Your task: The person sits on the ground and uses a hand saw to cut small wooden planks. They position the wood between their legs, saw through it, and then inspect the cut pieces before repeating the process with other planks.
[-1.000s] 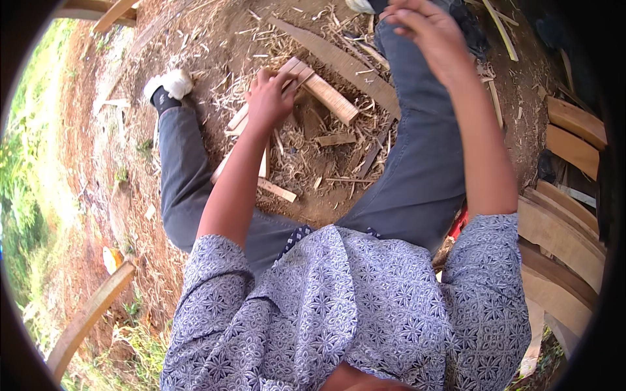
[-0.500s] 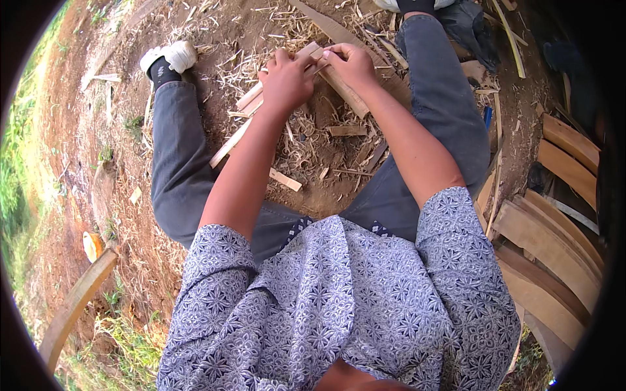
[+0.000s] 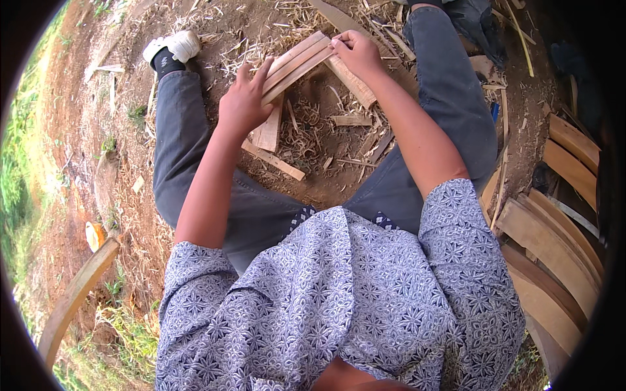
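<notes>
Several pale wooden strips lie side by side between my hands, slanting up to the right. My left hand is at their lower left end, its fingers partly spread along the edge; its thumb is hidden. At the upper right end, my right hand pinches the strips between thumb and fingers. Beneath my right hand a thicker wooden block rests on the ground. Below the left end of the strips stands a flat light board, partly covered by them. A narrow wooden stick lies nearer me.
Curly wood shavings and a small offcut litter the soil between my legs. Curved boards are stacked at the right. A curved timber stands at the lower left. A dark plastic bag lies beyond my right leg.
My left hand has moved left and toward me along the strips, uncovering their length. My right hand stays at the upper end. The light board below now shows more.
</notes>
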`<action>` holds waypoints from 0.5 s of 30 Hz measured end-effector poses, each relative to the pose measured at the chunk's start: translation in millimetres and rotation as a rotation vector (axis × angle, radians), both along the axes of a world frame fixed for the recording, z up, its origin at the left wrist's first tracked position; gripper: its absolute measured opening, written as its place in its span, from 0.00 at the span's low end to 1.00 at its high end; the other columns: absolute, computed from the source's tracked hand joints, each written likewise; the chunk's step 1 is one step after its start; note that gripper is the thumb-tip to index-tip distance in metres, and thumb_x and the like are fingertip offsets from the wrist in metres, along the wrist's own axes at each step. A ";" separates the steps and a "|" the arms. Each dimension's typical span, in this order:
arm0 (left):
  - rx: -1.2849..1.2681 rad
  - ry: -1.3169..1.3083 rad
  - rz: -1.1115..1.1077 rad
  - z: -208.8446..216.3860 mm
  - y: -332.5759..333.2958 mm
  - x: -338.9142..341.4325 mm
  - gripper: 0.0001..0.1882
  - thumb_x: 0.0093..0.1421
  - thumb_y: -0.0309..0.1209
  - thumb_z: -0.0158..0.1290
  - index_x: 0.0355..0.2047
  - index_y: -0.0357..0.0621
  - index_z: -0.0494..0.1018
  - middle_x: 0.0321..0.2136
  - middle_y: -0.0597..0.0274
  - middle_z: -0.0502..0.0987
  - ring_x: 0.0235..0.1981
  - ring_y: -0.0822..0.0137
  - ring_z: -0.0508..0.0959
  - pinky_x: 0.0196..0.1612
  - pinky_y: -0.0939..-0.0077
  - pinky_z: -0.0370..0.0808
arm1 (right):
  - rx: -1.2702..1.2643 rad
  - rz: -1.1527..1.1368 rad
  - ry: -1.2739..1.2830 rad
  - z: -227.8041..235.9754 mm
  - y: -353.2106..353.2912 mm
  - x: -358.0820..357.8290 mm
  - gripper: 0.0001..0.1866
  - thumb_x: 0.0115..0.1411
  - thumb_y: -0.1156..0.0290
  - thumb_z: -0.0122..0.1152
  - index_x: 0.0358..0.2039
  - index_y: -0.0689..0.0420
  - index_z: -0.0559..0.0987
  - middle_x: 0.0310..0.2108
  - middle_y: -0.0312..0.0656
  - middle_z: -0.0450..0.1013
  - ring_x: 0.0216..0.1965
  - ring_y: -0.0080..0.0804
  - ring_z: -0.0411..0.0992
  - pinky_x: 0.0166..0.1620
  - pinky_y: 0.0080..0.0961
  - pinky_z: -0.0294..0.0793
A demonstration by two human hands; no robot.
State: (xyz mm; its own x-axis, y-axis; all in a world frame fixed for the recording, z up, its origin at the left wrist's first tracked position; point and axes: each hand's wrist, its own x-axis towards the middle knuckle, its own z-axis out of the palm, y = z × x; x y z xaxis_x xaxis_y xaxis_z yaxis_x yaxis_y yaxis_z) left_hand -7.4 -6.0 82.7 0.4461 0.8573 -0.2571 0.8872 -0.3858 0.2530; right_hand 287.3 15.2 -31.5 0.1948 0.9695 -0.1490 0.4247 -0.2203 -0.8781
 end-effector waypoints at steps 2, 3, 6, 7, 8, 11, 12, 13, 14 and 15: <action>-0.046 0.006 -0.013 3.9 -2.2 -12.0 0.47 0.53 0.36 0.63 0.72 0.70 0.56 0.62 0.47 0.66 0.46 0.45 0.82 0.43 0.55 0.83 | 0.006 0.025 0.018 3.8 0.3 1.4 0.10 0.67 0.68 0.63 0.41 0.62 0.80 0.36 0.39 0.84 0.37 0.21 0.82 0.42 0.19 0.79; -0.074 -0.002 -0.012 7.9 -3.4 -13.1 0.45 0.51 0.32 0.59 0.71 0.70 0.59 0.59 0.50 0.70 0.43 0.48 0.83 0.42 0.56 0.83 | 0.000 0.033 0.001 5.3 -0.1 1.7 0.10 0.68 0.68 0.63 0.41 0.62 0.80 0.37 0.39 0.84 0.37 0.21 0.81 0.41 0.19 0.79; -0.059 -0.001 -0.024 8.5 -8.2 -14.1 0.42 0.52 0.33 0.59 0.69 0.70 0.62 0.57 0.53 0.72 0.43 0.49 0.83 0.42 0.56 0.83 | -0.024 0.021 -0.051 10.0 -1.0 -1.6 0.11 0.67 0.64 0.64 0.41 0.60 0.81 0.35 0.39 0.84 0.35 0.22 0.81 0.40 0.22 0.78; -0.058 0.009 -0.018 9.6 -8.7 -14.3 0.42 0.52 0.33 0.59 0.69 0.69 0.62 0.56 0.53 0.73 0.43 0.49 0.83 0.42 0.56 0.83 | -0.026 0.015 -0.064 11.8 -1.5 -2.8 0.13 0.65 0.61 0.64 0.40 0.58 0.82 0.35 0.40 0.84 0.36 0.27 0.82 0.42 0.25 0.79; -0.060 0.017 -0.013 11.3 -9.5 -12.6 0.41 0.52 0.34 0.59 0.69 0.69 0.63 0.56 0.54 0.73 0.43 0.49 0.83 0.42 0.56 0.83 | -0.030 0.009 -0.078 14.7 -3.1 -3.8 0.14 0.63 0.58 0.65 0.40 0.56 0.83 0.35 0.41 0.84 0.37 0.31 0.82 0.43 0.29 0.79; -0.059 0.035 -0.017 14.8 -7.5 -9.3 0.41 0.52 0.34 0.59 0.68 0.69 0.64 0.56 0.53 0.73 0.44 0.49 0.83 0.43 0.56 0.83 | -0.031 0.015 -0.116 22.1 -2.1 -2.9 0.16 0.61 0.54 0.66 0.40 0.54 0.85 0.35 0.42 0.83 0.39 0.36 0.82 0.45 0.33 0.79; -0.059 0.042 -0.020 15.1 -6.7 -9.3 0.41 0.52 0.34 0.59 0.68 0.69 0.64 0.57 0.53 0.73 0.45 0.49 0.83 0.44 0.56 0.83 | -0.031 0.022 -0.126 23.0 -1.9 -2.4 0.16 0.61 0.54 0.66 0.39 0.54 0.85 0.35 0.42 0.83 0.39 0.36 0.82 0.45 0.33 0.79; -0.039 0.046 -0.026 14.2 -6.0 -9.5 0.40 0.52 0.34 0.60 0.68 0.69 0.64 0.57 0.53 0.72 0.45 0.48 0.83 0.45 0.56 0.83 | -0.033 0.030 -0.126 24.0 -1.1 -1.3 0.16 0.61 0.54 0.66 0.39 0.54 0.85 0.35 0.42 0.83 0.39 0.36 0.82 0.45 0.33 0.79; -0.020 0.050 -0.032 12.8 -5.6 -10.1 0.40 0.52 0.34 0.60 0.68 0.70 0.65 0.58 0.53 0.72 0.46 0.48 0.83 0.45 0.56 0.82 | -0.036 0.038 -0.126 24.0 -0.1 0.3 0.16 0.60 0.54 0.67 0.39 0.54 0.85 0.35 0.43 0.83 0.39 0.36 0.82 0.45 0.33 0.79; -0.001 0.053 -0.038 11.8 -4.7 -10.7 0.40 0.52 0.34 0.60 0.68 0.70 0.65 0.58 0.53 0.72 0.47 0.48 0.82 0.46 0.56 0.82 | -0.038 0.046 -0.126 23.8 0.6 1.1 0.16 0.60 0.54 0.67 0.39 0.54 0.85 0.35 0.43 0.83 0.38 0.36 0.82 0.45 0.33 0.79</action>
